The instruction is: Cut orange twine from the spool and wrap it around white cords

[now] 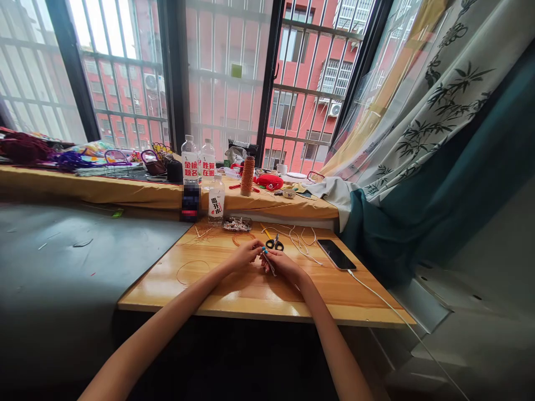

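Observation:
Both of my hands meet over the middle of the wooden table. My right hand [281,264] is closed on a short whitish cord [271,267], whose lower end sticks out below the fingers. With its fingertips pinched together, my left hand [249,253] reaches the same spot; what lies in them is too small to make out. A small blue spot shows between the hands, and I cannot tell what it is. Just beyond the fingers lie black-handled scissors [275,243]. Lengths of white cord [298,245] are on the table to the right, and a coil of orange cord [239,239] to the left.
A phone [336,254] with a charging cable [384,298] lies on the table [167,289] at right. At the back are a tray of small pieces [237,224] and a water bottle [216,203]. An orange spool [247,176] stands on the sill, near a curtain [443,111].

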Demonstrator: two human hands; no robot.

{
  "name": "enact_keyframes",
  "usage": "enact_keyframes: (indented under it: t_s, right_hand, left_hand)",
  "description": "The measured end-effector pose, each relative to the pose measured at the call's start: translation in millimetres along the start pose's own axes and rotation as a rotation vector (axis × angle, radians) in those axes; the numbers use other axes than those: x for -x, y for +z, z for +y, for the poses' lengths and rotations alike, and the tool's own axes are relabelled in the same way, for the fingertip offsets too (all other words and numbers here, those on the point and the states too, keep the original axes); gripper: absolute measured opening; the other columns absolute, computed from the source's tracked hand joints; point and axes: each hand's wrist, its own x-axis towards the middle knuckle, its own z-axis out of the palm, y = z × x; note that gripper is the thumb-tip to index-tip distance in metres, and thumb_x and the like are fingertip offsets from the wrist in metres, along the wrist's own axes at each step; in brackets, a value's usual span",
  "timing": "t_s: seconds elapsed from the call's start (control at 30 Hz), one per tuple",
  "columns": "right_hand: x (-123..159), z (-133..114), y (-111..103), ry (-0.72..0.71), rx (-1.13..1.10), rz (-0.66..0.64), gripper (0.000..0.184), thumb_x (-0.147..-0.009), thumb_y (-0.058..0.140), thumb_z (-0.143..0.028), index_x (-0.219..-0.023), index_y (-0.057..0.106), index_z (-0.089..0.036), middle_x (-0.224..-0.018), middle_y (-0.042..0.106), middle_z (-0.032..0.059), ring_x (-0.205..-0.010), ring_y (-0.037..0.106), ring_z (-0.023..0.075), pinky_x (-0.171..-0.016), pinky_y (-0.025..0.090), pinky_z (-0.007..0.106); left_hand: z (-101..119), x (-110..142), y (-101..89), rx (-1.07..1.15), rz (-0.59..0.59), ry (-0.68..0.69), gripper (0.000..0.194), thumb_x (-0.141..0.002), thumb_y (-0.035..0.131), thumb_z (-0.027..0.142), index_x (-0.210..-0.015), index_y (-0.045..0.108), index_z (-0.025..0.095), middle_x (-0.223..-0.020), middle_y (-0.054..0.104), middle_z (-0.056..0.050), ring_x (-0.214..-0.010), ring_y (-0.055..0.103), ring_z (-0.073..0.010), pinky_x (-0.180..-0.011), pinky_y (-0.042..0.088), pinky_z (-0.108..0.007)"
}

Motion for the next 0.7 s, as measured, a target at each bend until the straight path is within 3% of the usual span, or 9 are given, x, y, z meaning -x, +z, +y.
enact_keyframes:
  t_s: [0.23,0.7]
  right_hand:
    - [2.6,-4.0,2.7,0.024,0.087,0.013,0.030,-0.072,0.052,-0.045,-0.079,0.054,-0.016,-0.059,0.054,-0.0017,-0.046,0.049,0.0072,-0.040,0.031,0.019]
    - [0.7,-4.8,5.4,0.000,0.212,-0.015,0.030,-0.068,0.053,-0.046,-0.069,0.050,-0.017,-0.054,0.051,-0.0036,-0.041,0.046,0.0064,-0.037,0.030,0.019]
  left_hand:
    - [1.5,0.4,0.3,-0.016,0.013,0.030,0.020,-0.077,0.042,0.031,-0.074,0.052,0.014,-0.061,0.050,0.002,-0.051,0.044,-0.0073,-0.044,0.033,-0.017]
    - [2.4,0.0,-0.7,-0.117,0.020,0.043,0.019,-0.077,0.041,0.029,-0.072,0.053,0.015,-0.061,0.052,0.002,-0.055,0.046,-0.0087,-0.050,0.034,-0.019]
